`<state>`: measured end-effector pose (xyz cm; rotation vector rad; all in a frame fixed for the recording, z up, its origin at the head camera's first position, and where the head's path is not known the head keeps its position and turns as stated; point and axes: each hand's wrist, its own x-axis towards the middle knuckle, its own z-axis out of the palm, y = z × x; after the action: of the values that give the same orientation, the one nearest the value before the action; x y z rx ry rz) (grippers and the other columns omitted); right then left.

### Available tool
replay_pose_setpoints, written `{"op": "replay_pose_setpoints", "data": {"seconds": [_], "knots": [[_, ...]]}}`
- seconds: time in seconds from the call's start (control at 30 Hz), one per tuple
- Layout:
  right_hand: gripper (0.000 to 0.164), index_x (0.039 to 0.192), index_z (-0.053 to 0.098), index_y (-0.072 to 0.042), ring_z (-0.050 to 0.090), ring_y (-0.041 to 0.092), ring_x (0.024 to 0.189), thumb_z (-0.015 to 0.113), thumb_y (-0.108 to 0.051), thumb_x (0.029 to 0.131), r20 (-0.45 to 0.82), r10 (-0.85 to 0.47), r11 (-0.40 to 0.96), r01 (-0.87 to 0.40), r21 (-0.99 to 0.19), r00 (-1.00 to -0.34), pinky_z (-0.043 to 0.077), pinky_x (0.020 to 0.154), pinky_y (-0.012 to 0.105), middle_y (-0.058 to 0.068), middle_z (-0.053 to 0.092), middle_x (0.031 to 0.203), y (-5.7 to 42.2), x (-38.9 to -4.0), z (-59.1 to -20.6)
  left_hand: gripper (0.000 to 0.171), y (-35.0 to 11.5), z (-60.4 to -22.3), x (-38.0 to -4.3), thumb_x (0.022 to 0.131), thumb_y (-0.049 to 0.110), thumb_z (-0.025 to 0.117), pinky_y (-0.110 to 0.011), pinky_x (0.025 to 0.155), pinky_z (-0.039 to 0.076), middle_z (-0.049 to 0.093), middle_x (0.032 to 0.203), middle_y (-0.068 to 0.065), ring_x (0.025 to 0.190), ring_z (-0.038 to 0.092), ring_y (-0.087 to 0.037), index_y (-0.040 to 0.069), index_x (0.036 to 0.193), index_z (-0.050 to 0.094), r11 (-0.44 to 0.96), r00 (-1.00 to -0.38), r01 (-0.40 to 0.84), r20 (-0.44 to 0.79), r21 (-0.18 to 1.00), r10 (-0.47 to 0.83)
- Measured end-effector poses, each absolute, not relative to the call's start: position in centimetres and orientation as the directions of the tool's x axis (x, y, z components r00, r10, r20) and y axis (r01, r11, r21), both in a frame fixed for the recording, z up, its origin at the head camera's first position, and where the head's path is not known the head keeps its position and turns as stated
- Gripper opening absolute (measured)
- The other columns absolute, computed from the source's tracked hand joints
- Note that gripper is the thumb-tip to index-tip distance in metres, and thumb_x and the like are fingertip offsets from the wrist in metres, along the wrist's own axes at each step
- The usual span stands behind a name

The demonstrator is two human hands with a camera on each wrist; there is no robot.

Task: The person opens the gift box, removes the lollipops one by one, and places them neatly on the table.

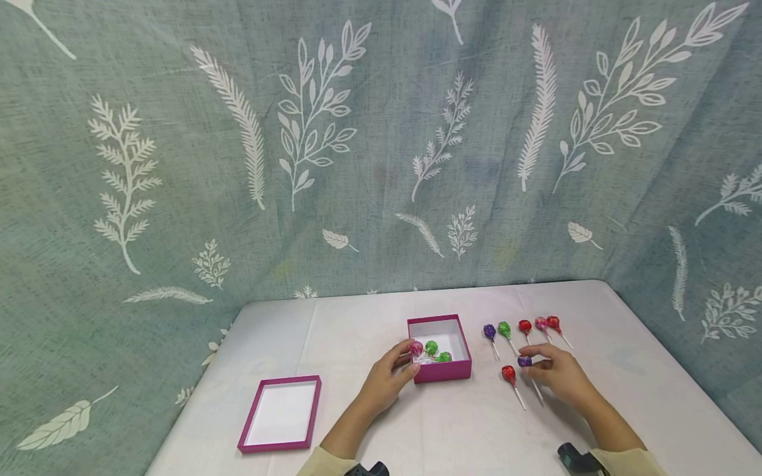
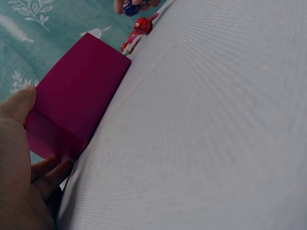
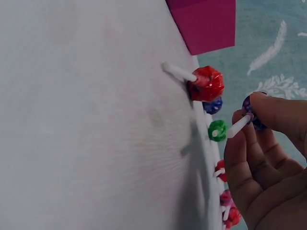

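Note:
My left hand (image 1: 383,381) holds the near left corner of a magenta box (image 1: 443,371), thumb on the front wall and fingers along the left side. Inside the open-topped box lie a pink lollipop (image 1: 417,348) and two green lollipops (image 1: 431,347). My right hand (image 1: 559,377) pinches a purple lollipop (image 1: 524,361) by its wrapped head, and its white stick points down toward me. Just left of that hand, a red lollipop (image 1: 508,375) lies on the table. In the right wrist view the pinched purple lollipop (image 3: 259,120) is held between thumb and fingers.
Beyond my right hand lies a row of lollipops: purple (image 1: 489,332), green (image 1: 504,329), red (image 1: 524,326), pink (image 1: 541,323) and another red (image 1: 553,322). A magenta-rimmed lid (image 1: 280,446) rests inside up at the left. Leaf-patterned cloth (image 1: 369,165) hangs behind the white table (image 1: 464,436).

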<state>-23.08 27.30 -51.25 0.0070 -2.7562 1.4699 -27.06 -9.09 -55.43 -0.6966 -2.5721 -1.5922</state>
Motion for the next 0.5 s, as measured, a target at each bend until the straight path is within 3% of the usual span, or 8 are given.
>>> {"op": "replay_pose_setpoints", "data": {"seconds": [0.17,0.5], "knots": [[0.037,0.119,0.066,-0.003,0.063,0.022,0.090,0.076,-0.007,0.083,-0.004,0.008,0.565,0.008,-0.825,-1.000,0.053,0.069,0.031,0.015,0.063,0.115,27.56,-23.04,-51.80,0.059,-9.07,-55.43,-27.06,0.096,0.041,0.060,-0.048,0.105,0.038,0.051,0.142,-0.005,0.124,0.054,-0.024,0.014,0.146,0.044,0.365,-0.896,0.396,0.266,0.843,0.357],[0.034,0.116,0.068,-0.004,0.062,0.029,0.097,0.076,-0.007,0.083,-0.002,-0.001,0.622,0.001,-0.783,-1.000,0.055,0.073,0.038,0.016,0.063,0.116,27.92,-23.33,-52.29,0.060,-9.10,-55.29,-26.97,0.096,0.042,0.059,-0.048,0.105,0.039,0.051,0.142,-0.005,0.123,0.054,-0.023,0.015,0.147,0.044,0.375,-0.896,0.399,0.269,0.837,0.352]]}}
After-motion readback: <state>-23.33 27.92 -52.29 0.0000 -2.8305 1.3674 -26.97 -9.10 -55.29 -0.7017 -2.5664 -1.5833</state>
